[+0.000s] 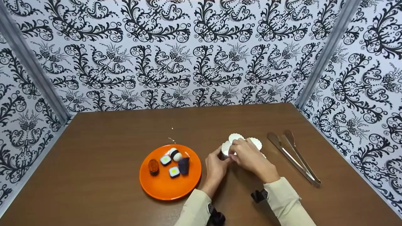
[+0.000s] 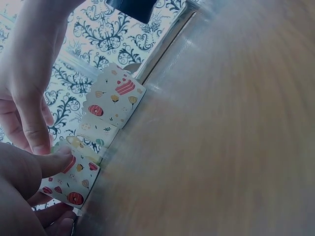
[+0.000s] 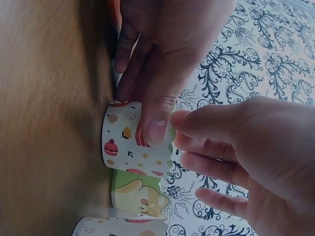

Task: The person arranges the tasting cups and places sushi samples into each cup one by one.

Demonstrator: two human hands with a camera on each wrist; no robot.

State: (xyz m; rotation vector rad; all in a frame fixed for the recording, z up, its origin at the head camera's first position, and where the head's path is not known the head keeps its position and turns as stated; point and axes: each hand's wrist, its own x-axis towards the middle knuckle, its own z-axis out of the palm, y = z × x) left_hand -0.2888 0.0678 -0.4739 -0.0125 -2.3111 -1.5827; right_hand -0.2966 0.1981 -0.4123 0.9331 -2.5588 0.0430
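My left hand (image 1: 216, 168) grips a printed paper baking cup (image 3: 130, 160) upright on the table, thumb against its near side. At the cup's scalloped rim, the thumb and fingertips of my right hand (image 1: 248, 155) pinch the edge, where some green shows. The pinched spot is partly hidden behind the fingers. More paper cups stand close behind and beside it, among them a white one (image 1: 235, 136), another white one (image 1: 255, 143) and a green one with a dog picture (image 3: 140, 194).
To the left lies an orange plate (image 1: 163, 192) with toy sushi: a roe piece (image 1: 153, 166), two square rolls (image 1: 174, 171), a banded rice piece (image 1: 175, 154) and a dark cone (image 1: 183, 165). Metal tongs (image 1: 290, 157) lie at the right. Patterned walls (image 1: 176, 62) enclose the table.
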